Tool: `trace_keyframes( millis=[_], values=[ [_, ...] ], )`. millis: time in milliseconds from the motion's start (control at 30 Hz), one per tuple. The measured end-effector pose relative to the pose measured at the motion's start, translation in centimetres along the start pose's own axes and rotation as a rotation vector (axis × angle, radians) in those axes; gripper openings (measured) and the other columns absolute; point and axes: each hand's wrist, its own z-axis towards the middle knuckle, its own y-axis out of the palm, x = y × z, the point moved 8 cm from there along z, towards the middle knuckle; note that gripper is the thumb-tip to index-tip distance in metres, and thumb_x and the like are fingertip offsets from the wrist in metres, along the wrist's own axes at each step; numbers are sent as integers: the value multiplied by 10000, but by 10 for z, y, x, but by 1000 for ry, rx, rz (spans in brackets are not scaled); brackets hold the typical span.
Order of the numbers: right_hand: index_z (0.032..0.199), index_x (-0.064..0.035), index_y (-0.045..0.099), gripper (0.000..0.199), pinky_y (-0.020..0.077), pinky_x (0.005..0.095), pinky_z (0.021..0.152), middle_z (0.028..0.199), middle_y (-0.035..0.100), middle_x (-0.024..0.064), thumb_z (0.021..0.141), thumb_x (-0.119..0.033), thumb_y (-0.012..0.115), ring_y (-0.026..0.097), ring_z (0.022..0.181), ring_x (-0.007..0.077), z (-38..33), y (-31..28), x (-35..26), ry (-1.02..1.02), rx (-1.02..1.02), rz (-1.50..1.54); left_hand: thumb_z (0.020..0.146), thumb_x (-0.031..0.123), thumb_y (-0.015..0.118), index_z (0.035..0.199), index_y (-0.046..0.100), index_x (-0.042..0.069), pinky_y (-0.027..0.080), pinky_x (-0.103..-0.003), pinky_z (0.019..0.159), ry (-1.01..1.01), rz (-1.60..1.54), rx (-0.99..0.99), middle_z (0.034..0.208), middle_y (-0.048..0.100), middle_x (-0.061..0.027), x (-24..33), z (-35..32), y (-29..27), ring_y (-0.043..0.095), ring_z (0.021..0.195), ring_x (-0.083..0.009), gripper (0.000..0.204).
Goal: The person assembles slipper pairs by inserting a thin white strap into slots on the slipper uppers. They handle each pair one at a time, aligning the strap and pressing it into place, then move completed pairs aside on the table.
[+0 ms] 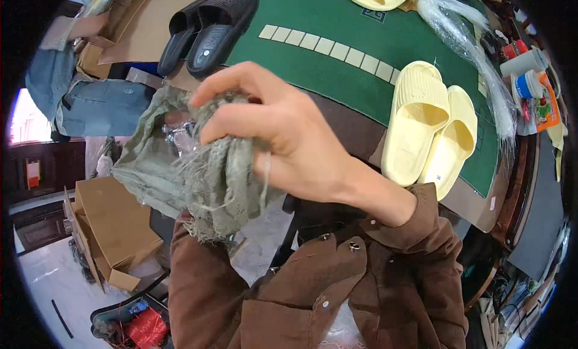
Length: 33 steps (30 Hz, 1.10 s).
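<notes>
The grey-green cloth [226, 174] is held raised in front of the torso, to the left of the wearer's centre line and short of the desk [358, 129]. One bunched side, with frayed edges and loose threads, is clasped by the right hand [274, 129]. The grip is closed: the fingers are bent over the folds and the cloth is pinched between them and the palm side. The folds are probably gathered so that slack fabric is secured in one hold. Where the thumb bears cannot be told.

The left hand [176, 117] is almost wholly covered by the cloth; only a small patch of skin is shown within its hollow. Its grip cannot be determined. From the line of the brown sleeve [201, 283], support from below or behind is judged likely. Clear plastic [179, 137] is seen in the same hollow, apparently enclosed by the fabric.

On the green mat [337, 84], the pale yellow slides [409, 144] are set side by side near the right edge, and the black slides [226, 12] are placed at the left, partly beyond the mat. By pairing, matching footwear is presumably grouped. The cardboard box [117, 222] is located lower left, well apart from the desk.
</notes>
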Motion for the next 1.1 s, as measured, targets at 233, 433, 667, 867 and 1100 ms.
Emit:
trace_keyframes(
  millis=[233,433,667,867,1100],
  values=[
    [929,-36,658,230,466,339,874,1143,582,123,707,23,648,597,1019,270,-6,-25,6,103,-63,-60,830,405,665,1126,618,16,471,-465,869,-536,-98,416,1079,613,-266,-177,-44,-63,596,1048,-368,491],
    [911,-43,681,169,459,333,908,1165,578,135,754,-62,741,584,1067,256,-14,-12,-2,199,-150,4,758,642,696,1433,375,70,440,-493,954,-759,-226,1025,1395,419,-321,-322,-108,-33,471,1250,-453,941],
    [919,-51,646,270,459,369,917,1172,576,120,691,92,618,570,1105,310,-12,-21,2,114,-102,-28,779,582,678,1384,413,59,448,-485,933,-709,-354,702,1348,455,-307,-302,-44,24,496,1212,-441,842],
    [908,-34,603,279,441,395,911,1166,558,125,662,98,599,525,1111,325,-25,-19,9,64,-61,-38,797,530,663,1343,446,51,455,-478,915,-645,-276,640,1308,485,-295,-259,-35,39,517,1179,-431,758],
    [873,-7,567,313,469,430,864,1199,530,143,584,113,558,507,1102,350,-42,4,-14,33,-142,60,818,470,645,1294,483,40,463,-471,894,-504,-192,570,1261,521,-281,-203,-20,58,542,1141,-419,662]
  ],
)
